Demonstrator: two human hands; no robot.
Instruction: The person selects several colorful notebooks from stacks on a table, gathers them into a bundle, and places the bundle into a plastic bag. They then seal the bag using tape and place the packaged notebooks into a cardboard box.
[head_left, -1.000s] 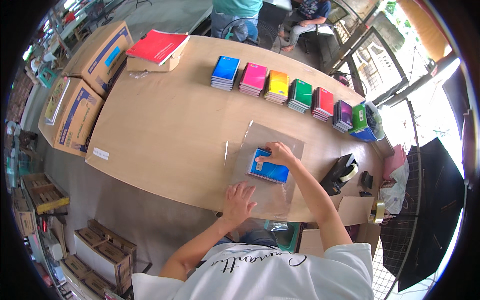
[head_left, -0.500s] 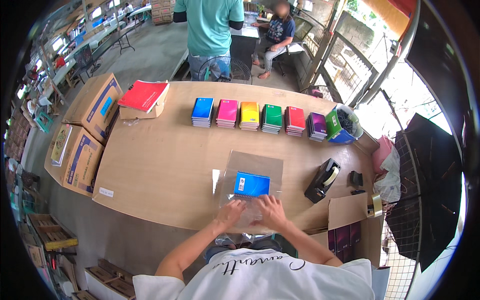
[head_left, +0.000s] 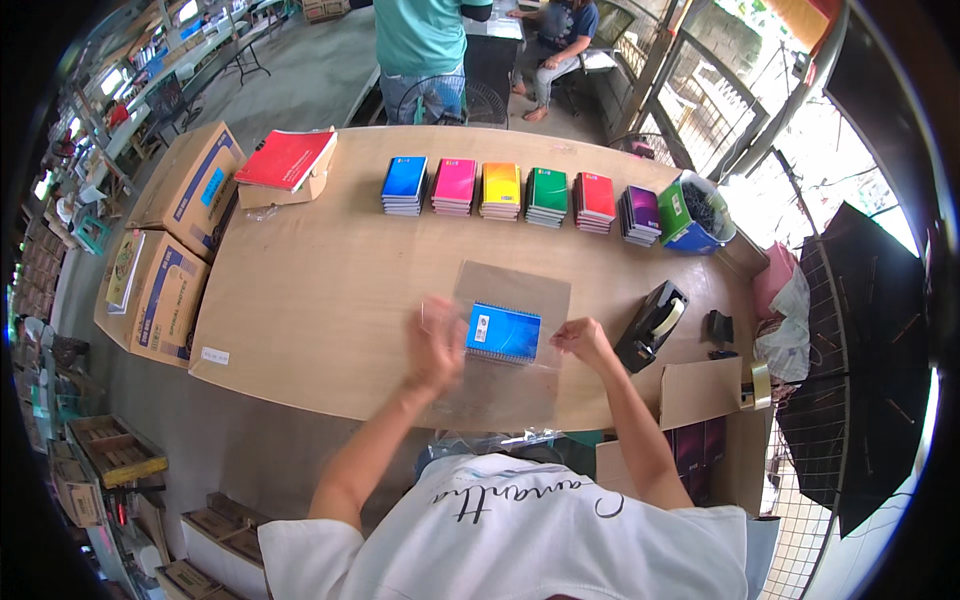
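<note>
While the blue notebook [head_left: 503, 333] lies near us on the bench [head_left: 330, 290], we should draw the clear sleeve [head_left: 500, 370] evenly, left hand [head_left: 437, 345] and right hand [head_left: 580, 338] pinching its 2 sides.

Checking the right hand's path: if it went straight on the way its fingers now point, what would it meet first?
The right hand points left, toward the blue spiral notebook in the clear plastic sleeve; that likely comes first, though height is unclear.

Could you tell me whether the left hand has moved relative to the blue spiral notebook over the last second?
Yes. The left hand was on the clear sheet nearer the table's front edge; it has come up beside the left end of the blue spiral notebook.
</note>
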